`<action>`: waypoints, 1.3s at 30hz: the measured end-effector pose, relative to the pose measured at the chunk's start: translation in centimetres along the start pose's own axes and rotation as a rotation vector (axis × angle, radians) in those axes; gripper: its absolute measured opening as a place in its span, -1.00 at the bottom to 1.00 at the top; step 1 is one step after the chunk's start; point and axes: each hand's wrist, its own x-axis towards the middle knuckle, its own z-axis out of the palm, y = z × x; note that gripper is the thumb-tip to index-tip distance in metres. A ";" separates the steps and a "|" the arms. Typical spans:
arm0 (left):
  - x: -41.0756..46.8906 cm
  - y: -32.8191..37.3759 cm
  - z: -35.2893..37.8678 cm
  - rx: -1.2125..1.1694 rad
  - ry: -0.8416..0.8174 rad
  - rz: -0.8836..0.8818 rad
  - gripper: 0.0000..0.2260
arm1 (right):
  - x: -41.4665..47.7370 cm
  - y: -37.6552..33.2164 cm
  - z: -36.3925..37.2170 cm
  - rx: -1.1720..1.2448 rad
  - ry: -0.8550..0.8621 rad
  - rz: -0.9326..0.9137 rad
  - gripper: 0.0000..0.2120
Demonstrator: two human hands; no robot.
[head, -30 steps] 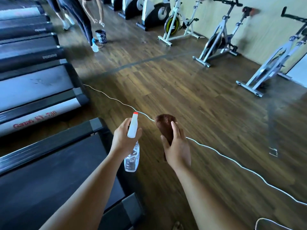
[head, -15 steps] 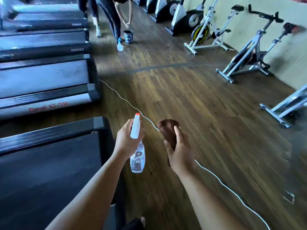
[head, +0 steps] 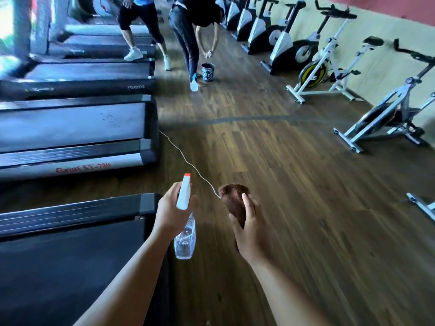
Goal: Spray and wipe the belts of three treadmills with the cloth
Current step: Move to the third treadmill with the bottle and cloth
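Note:
My left hand [head: 170, 212] grips a clear spray bottle [head: 185, 241] with a white head and red tip, held upright beside the end of the nearest treadmill. That treadmill's black belt [head: 58, 262] fills the lower left. My right hand [head: 253, 231] holds a bunched brown cloth [head: 233, 198] over the wooden floor, a little right of the bottle. A second treadmill with a grey belt [head: 70, 125] and red lettering on its side rail lies farther ahead on the left. More treadmills [head: 89, 74] line up behind it.
A thin white cable [head: 186, 161] runs across the wooden floor [head: 282, 184]. Two people [head: 188, 31] stand ahead by a small dark bucket [head: 208, 71]. Exercise bikes [head: 324, 67] line the right wall.
The view has swung up and left, bringing the people and farther treadmills into sight. Both hands keep their hold and stay side by side.

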 end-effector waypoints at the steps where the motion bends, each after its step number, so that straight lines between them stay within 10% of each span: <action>1: 1.5 0.2 -0.1 0.008 0.010 0.007 -0.86 | 1.5 -0.4 0.4 -0.005 -0.005 -0.010 -0.41; 39: 44.1 0.3 1.8 0.055 0.493 -0.183 -0.85 | 54.2 -5.7 16.9 0.201 -0.241 -0.489 -0.41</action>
